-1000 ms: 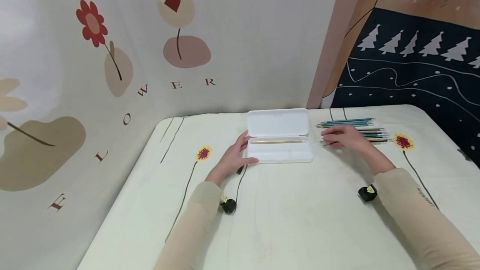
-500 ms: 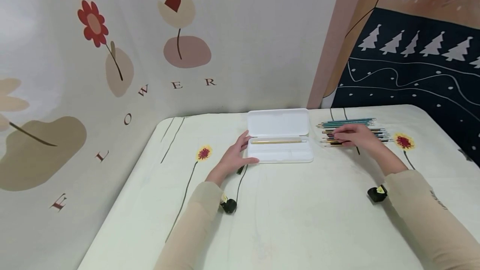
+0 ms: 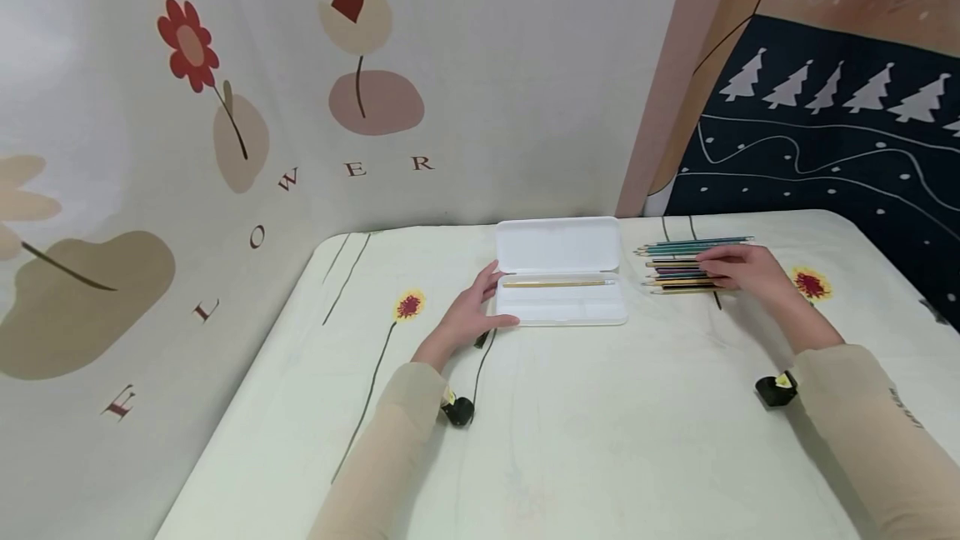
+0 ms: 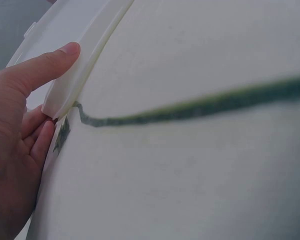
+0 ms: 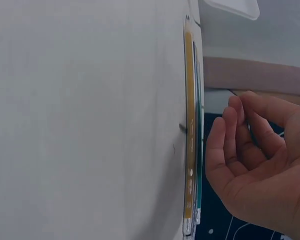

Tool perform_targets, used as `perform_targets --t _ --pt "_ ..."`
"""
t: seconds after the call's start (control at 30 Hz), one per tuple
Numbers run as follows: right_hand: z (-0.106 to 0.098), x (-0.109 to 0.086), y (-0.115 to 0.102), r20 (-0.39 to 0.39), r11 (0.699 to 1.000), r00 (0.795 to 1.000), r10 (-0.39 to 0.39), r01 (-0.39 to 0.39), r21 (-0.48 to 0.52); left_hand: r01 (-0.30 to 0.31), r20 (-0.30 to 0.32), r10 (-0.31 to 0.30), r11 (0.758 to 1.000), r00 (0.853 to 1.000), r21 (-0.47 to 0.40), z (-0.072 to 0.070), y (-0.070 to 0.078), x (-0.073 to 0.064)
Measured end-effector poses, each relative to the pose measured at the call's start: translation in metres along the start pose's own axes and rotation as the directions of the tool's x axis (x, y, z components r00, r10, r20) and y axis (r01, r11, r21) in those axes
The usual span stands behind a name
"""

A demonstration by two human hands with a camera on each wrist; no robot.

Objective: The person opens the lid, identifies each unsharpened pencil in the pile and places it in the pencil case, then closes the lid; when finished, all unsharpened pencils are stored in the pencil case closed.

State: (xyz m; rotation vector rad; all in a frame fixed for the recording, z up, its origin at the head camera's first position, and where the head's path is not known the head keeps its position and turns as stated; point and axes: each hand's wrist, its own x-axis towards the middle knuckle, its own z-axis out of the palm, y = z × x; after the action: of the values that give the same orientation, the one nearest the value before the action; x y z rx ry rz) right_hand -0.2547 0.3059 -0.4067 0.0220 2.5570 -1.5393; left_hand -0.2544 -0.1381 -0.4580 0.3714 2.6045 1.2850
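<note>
A white plastic pencil case (image 3: pixel 561 312) lies with its lid (image 3: pixel 557 245) raised at the back. One gold pencil (image 3: pixel 558 283) rests along its rear compartment. My left hand (image 3: pixel 468 315) grips the case's left end; in the left wrist view the thumb (image 4: pixel 60 57) lies over the near rim, fingers round the corner. To the right, teal pencils (image 3: pixel 675 248) lie behind a group of yellow, black and other dark pencils (image 3: pixel 678 282). My right hand (image 3: pixel 746 269) is over their right ends, covering part of them. In the right wrist view its fingers (image 5: pixel 217 145) are loosely curved, with nothing visible between them.
A pale cloth (image 3: pixel 585 423) printed with flowers covers the table. A printed curtain (image 3: pixel 510 107) rises behind it, and a dark tree-patterned cloth (image 3: pixel 810 148) hangs at the right. Small black wrist cameras sit at both cuffs.
My right hand has moved right along the pencils, from their pointed left ends to their right ends, uncovering the left part of the group. My left hand has stayed on the case.
</note>
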Motion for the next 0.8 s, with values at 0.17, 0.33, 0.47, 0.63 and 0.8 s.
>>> perform_targets --t 0.17,0.33,0.47,0.63,0.8 --pt "-0.009 -0.001 0.007 -0.081 0.999 0.996 0.036 -0.038 -0.024 0.005 0.0 -0.005 1.0 1.0 0.002 0.0 0.001 0.0" --pt "-0.018 -0.003 0.014 -0.154 0.999 0.987 0.043 -0.04 0.022 0.006 -0.001 -0.006 1.0 1.0 0.007 0.0 0.0 0.001" --pt "-0.026 -0.006 0.018 -0.197 0.999 0.98 0.028 -0.025 0.021 0.003 -0.001 -0.003 1.0 1.0 0.002 0.0 -0.001 0.001" --pt "-0.035 -0.007 0.023 -0.263 0.996 0.964 0.037 -0.056 -0.065 0.004 -0.002 -0.004 1.0 1.0 0.004 0.0 -0.002 0.001" --pt "-0.043 -0.008 0.029 -0.314 0.983 0.944 0.103 -0.145 -0.113 0.001 -0.004 -0.001 1.0 1.0 0.003 0.0 -0.002 0.001"
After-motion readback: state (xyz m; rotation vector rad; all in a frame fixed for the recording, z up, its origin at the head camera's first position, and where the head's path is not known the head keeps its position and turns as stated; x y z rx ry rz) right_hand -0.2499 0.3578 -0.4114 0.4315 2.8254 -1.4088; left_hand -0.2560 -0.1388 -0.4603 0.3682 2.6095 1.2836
